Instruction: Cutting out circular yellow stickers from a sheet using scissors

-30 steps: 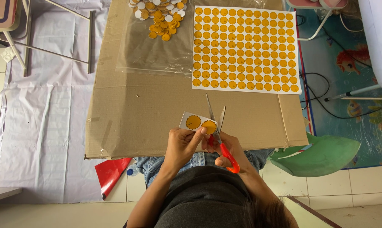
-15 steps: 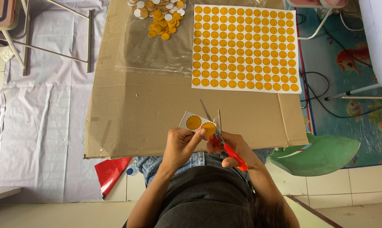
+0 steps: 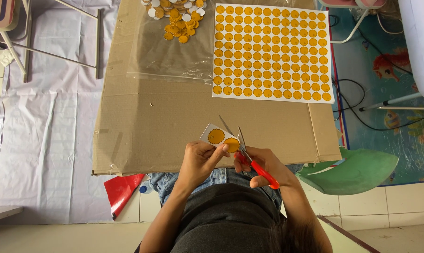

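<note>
Cardboard sheet (image 3: 174, 122), near edge: a thin, floppy sticker strip (image 3: 220, 137) is pinched by the left hand (image 3: 200, 159); it is best held beside the cut. Right hand (image 3: 263, 164) grips red-handled scissors (image 3: 247, 154), blades apart. Full sticker sheet (image 3: 273, 51) lies at the far edge
</note>
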